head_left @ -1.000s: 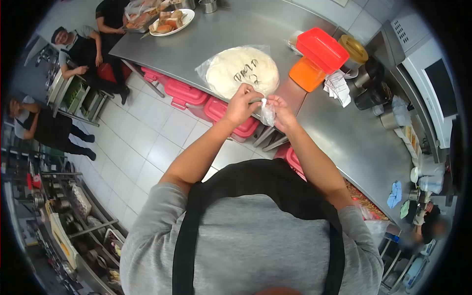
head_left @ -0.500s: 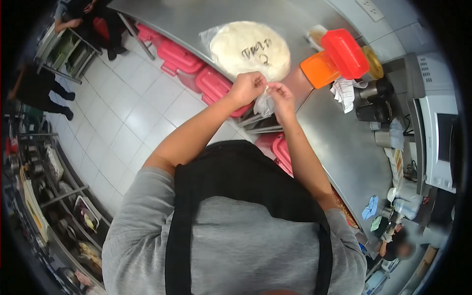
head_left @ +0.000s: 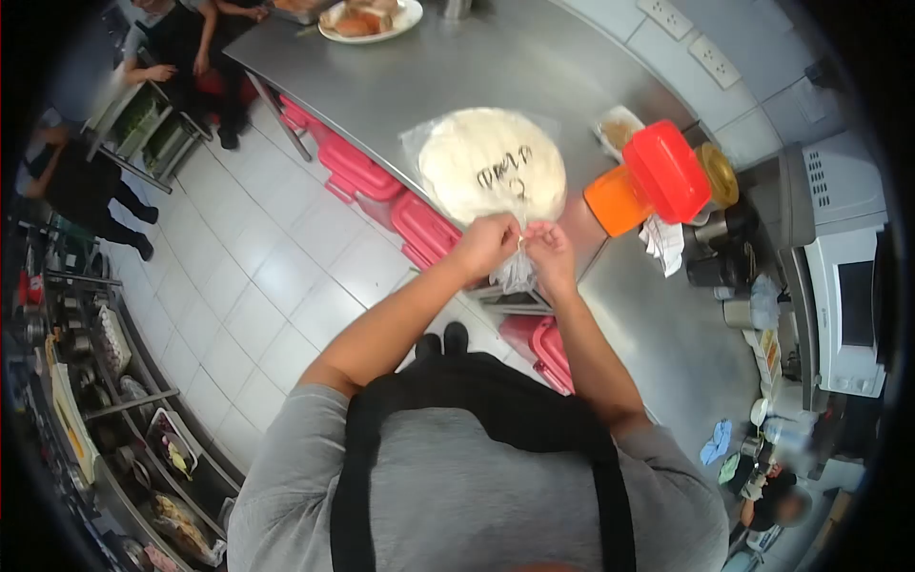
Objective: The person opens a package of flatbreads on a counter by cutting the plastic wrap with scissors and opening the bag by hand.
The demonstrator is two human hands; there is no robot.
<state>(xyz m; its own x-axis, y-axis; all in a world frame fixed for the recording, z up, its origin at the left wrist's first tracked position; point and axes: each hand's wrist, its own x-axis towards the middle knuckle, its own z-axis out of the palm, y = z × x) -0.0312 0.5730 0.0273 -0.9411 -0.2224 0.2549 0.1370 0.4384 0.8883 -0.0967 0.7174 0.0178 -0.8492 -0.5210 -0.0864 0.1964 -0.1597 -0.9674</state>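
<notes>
A clear plastic bag (head_left: pixel 492 164) with a flat, round, whitish mass inside lies on the steel table, with black handwriting on its top. Its gathered neck comes toward me over the table's front edge. My left hand (head_left: pixel 488 245) is closed at this neck, fingers curled in a pinch. Opposite it, my right hand (head_left: pixel 550 254) pinches at the same spot, thumb and fingers together. Something thin and pale, perhaps a tie or band, shows between the fingertips. Below the hands hangs the loose, crumpled bag end (head_left: pixel 516 274).
Right of the bag stand an orange container (head_left: pixel 616 201) and a red plastic tub (head_left: pixel 665 172). A plate of food (head_left: pixel 370 19) sits on the far table. Pink lidded bins (head_left: pixel 424 229) are under it. Other people stand at upper left; a microwave (head_left: pixel 846 310) is at right.
My view has tilted up, so the bag and hands appear lower and the plate of food and my shoes now show. Both hands stay at the bag's neck, fingers slightly shifted.
</notes>
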